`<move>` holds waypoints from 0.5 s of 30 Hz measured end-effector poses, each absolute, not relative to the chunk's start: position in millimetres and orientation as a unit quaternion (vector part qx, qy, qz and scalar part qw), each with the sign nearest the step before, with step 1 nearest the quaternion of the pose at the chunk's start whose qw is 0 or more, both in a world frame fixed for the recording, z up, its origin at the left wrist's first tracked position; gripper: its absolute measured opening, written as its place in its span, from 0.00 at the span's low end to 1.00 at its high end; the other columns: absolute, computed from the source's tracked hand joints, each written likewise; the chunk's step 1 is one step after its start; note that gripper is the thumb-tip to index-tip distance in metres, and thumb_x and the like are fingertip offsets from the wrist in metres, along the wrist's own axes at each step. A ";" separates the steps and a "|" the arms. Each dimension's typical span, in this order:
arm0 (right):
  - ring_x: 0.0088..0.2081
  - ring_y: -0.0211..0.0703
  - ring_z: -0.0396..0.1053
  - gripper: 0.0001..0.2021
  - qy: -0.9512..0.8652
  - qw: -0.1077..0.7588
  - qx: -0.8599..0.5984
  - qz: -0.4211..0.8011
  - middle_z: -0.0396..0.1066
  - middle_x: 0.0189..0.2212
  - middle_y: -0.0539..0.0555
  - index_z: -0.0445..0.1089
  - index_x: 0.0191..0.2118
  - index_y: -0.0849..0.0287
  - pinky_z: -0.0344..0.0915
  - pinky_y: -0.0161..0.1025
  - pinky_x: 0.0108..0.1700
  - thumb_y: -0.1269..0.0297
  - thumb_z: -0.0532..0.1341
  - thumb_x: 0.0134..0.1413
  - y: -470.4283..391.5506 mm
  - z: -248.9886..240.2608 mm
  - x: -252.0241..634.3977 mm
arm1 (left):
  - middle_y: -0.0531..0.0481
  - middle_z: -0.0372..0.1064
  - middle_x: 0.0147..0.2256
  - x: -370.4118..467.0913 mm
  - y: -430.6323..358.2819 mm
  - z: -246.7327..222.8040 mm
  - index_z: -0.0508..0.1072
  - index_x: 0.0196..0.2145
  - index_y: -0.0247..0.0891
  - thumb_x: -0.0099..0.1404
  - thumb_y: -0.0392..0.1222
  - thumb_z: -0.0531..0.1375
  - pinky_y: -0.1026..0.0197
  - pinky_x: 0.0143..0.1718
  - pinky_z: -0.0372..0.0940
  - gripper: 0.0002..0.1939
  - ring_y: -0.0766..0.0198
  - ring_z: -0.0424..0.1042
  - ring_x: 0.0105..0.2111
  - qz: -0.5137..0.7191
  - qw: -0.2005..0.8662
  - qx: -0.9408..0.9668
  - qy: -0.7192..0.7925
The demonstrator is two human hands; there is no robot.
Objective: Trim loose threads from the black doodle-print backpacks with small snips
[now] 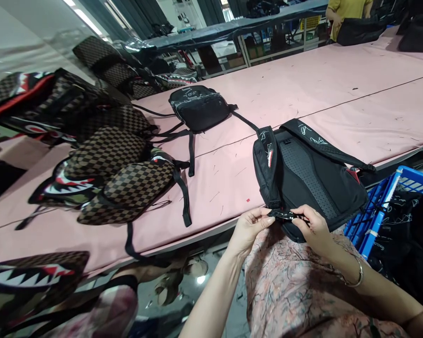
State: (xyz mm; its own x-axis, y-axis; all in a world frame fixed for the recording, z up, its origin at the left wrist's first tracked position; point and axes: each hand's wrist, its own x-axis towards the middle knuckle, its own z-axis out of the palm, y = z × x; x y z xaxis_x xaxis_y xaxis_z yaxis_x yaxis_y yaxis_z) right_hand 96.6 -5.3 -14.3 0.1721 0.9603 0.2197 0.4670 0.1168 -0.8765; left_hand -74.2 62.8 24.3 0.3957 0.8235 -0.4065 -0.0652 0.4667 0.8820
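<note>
A black backpack [312, 180] lies on the pink-covered table with its padded back panel up and its shoulder straps on top, white line drawings on them. At its near edge, my left hand [251, 229] pinches one end of a short black strap [284, 215] between thumb and fingers. My right hand [314, 230] has its fingers closed on the other end of it. Shiny spots show along this stretch between the hands; I cannot tell whether they belong to a buckle. My fingertips partly hide it.
Another black bag [199, 108] lies farther back on the pink table [232, 164]. Checkered bags with shark-mouth prints [127, 188] pile up on the left. A blue crate [384, 206] holding black fabric pieces stands at right. A person in yellow [348, 9] stands across the table.
</note>
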 end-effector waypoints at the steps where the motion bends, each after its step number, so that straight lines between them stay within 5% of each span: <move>1: 0.36 0.41 0.67 0.06 -0.595 0.462 -0.607 0.254 0.70 0.33 0.52 0.67 0.36 0.57 0.61 0.37 0.38 0.67 0.53 0.56 -4.7 -13.2 96.1 | 0.52 0.71 0.25 -73.7 62.6 24.9 0.76 0.27 0.32 0.43 0.39 0.70 0.69 0.30 0.59 0.12 0.72 0.65 0.25 0.308 0.723 0.418 0.456; 9: 0.34 0.43 0.66 0.06 -0.655 0.451 -0.592 0.133 0.71 0.30 0.53 0.67 0.35 0.58 0.61 0.39 0.38 0.66 0.53 0.58 -0.3 -11.3 98.2 | 0.52 0.71 0.24 -70.6 61.1 28.3 0.76 0.27 0.32 0.42 0.39 0.69 0.68 0.30 0.59 0.12 0.72 0.65 0.25 0.316 0.712 0.426 0.460; 15: 0.34 0.41 0.67 0.05 -0.641 0.456 -0.589 0.185 0.70 0.30 0.51 0.67 0.34 0.57 0.61 0.36 0.36 0.69 0.55 0.56 -0.5 -7.5 102.6 | 0.52 0.70 0.24 -70.5 62.4 28.7 0.76 0.27 0.33 0.42 0.39 0.69 0.68 0.29 0.59 0.12 0.72 0.64 0.24 0.312 0.717 0.420 0.460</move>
State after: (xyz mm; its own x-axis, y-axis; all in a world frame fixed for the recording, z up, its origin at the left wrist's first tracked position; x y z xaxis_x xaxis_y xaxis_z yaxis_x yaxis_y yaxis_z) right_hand 102.6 -0.5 -7.5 0.1095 0.9238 0.3669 0.5863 0.2380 -0.7743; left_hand -70.5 62.4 28.7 0.3821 0.8340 -0.3980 -0.0602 0.4523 0.8899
